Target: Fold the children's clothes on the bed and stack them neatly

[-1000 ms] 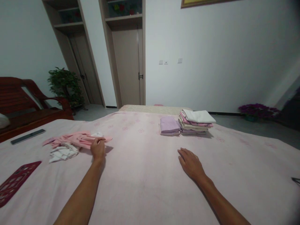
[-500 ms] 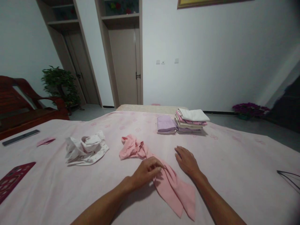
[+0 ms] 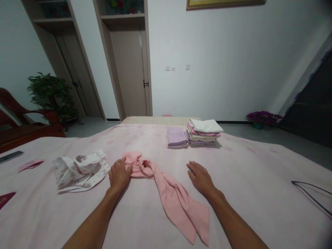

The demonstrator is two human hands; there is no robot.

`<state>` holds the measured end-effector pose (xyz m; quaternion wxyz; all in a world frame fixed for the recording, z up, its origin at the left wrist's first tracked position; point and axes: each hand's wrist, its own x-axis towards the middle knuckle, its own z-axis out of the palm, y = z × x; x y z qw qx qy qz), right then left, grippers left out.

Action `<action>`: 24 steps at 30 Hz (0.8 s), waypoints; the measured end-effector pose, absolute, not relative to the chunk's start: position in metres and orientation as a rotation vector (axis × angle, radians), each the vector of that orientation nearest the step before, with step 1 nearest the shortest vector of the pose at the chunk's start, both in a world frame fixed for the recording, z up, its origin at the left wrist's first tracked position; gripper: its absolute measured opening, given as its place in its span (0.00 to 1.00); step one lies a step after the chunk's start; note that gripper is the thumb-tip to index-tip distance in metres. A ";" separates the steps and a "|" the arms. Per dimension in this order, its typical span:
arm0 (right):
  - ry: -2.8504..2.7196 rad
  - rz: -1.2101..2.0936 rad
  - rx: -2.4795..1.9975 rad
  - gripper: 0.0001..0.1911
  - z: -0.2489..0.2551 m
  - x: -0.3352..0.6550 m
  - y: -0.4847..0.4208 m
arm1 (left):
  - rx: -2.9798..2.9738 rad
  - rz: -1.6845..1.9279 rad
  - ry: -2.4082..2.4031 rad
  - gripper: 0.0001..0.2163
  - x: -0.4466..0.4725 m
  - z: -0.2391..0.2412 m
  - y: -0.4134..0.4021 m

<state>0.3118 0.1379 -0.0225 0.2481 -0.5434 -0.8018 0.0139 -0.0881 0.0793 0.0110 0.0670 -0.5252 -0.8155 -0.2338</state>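
A crumpled pink garment (image 3: pixel 171 192) lies across the bed, its two long tapering ends pointing toward me at the lower right. My left hand (image 3: pixel 120 174) is on its bunched far-left end, thumb and fingers closed around a fold of the cloth. To the right of the garment, my right hand (image 3: pixel 201 178) rests palm down on the sheet with its fingers stretched out, holding nothing. A rumpled white garment with small dark spots (image 3: pixel 83 171) lies just left of my left hand.
Toward the far edge stand a folded purple cloth (image 3: pixel 177 137) and a stack of folded cloths (image 3: pixel 204 133). Left lie a phone (image 3: pixel 11 156), a small pink item (image 3: pixel 30 165) and a red object (image 3: pixel 7 199). A black wire-like thing (image 3: pixel 311 193) lies at right.
My left hand has moved left and away from the middle of the pink garment to its bunched end. The right hand stays flat on the sheet. The view has turned slightly right.
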 end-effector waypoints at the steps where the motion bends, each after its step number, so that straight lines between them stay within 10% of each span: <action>1: -2.182 0.041 -1.477 0.20 -0.023 0.312 0.138 | -1.608 -0.691 -2.477 0.23 -0.091 0.010 0.080; 12: -2.096 0.078 -1.326 0.17 -0.020 0.311 0.132 | -2.073 -1.842 -1.718 0.14 -0.029 0.021 0.058; 18: -1.913 0.332 -1.044 0.20 -0.003 0.308 0.119 | -2.814 -1.263 -0.804 0.20 0.043 0.020 0.028; 24: -2.064 0.355 -0.736 0.26 0.017 0.286 0.095 | -2.607 -0.997 -1.241 0.28 0.034 0.022 0.026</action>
